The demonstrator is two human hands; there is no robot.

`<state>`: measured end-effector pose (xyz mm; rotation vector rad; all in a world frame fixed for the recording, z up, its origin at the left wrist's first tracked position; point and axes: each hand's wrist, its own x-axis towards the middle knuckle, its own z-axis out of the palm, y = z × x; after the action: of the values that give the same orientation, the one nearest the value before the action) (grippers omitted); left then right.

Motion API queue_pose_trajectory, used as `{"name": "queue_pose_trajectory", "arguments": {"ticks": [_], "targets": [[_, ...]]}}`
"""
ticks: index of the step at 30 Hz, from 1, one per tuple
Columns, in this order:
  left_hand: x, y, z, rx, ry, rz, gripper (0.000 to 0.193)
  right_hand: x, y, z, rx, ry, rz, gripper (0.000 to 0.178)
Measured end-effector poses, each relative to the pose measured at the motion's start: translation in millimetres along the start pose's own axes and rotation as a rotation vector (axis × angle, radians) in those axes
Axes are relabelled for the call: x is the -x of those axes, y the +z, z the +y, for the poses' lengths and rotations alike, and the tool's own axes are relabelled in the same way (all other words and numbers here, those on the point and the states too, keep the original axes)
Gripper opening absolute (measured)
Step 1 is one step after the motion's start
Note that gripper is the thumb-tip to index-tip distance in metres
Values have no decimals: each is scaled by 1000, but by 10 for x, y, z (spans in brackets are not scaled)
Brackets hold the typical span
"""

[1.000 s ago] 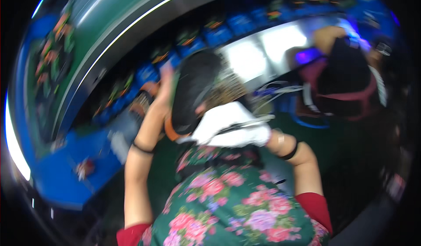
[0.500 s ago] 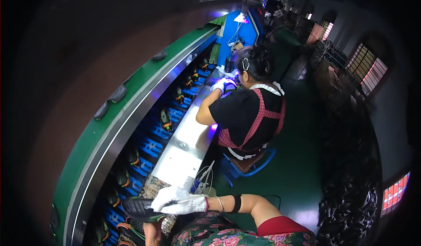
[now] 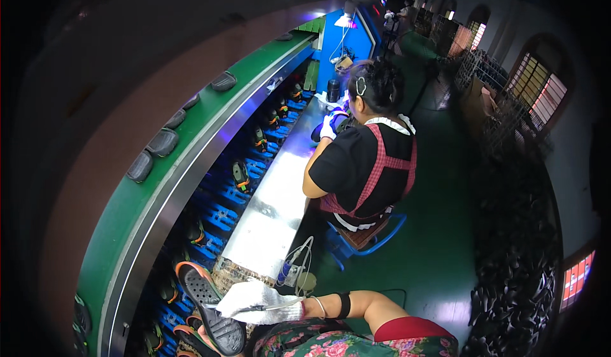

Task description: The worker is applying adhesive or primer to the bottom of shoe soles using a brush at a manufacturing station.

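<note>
In front of me at the lower left is a shoe sole [image 3: 213, 303], black and grey with an orange rim at its far end, its treaded face tilted up. My left hand [image 3: 206, 339], bare and mostly hidden, grips it from beneath near its side. Over the sole's right edge lies my right hand [image 3: 254, 301] in a white knitted glove. Its fingers are closed around a thin pale stick-like tool, whose tip reaches onto the sole; the tool's exact kind cannot be made out.
Dark shoes with orange trim [image 3: 240, 173] stand on a rack of blue holders [image 3: 219, 217]. Beyond runs a green conveyor belt [image 3: 114, 229] carrying dark soles [image 3: 163, 142]. A metal worktop [image 3: 267, 223] leads to a co-worker [image 3: 366, 166] on a blue stool [image 3: 363, 249]. Dark pieces [image 3: 509, 293] lie heaped at right.
The sole in my hands has turned, so its treaded face and orange rim now show. My right glove stays beside it. The co-worker's gloved hands have shifted, and more soles show on the belt.
</note>
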<state>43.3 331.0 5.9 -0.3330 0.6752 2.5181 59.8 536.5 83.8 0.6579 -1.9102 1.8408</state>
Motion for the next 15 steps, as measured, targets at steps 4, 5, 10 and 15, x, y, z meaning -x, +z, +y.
{"name": "queue_pose_trajectory", "arguments": {"ticks": [4, 5, 10, 15], "targets": [[-23, 90, -16, 50, 93, -61, 55, -44, -24, 42, -7, 60, -3, 21], [-52, 46, 1, -31, 96, -115, 61, -76, -47, 9, 5, 57, -13, 21], [3, 31, -56, 159, 111, 162, 68, -229, -88, -150, 98, -76, -31, 20], [-15, 551, -187, -54, 10, 206, 77, -365, -226, -99, 391, -171, -43, 30]]}}
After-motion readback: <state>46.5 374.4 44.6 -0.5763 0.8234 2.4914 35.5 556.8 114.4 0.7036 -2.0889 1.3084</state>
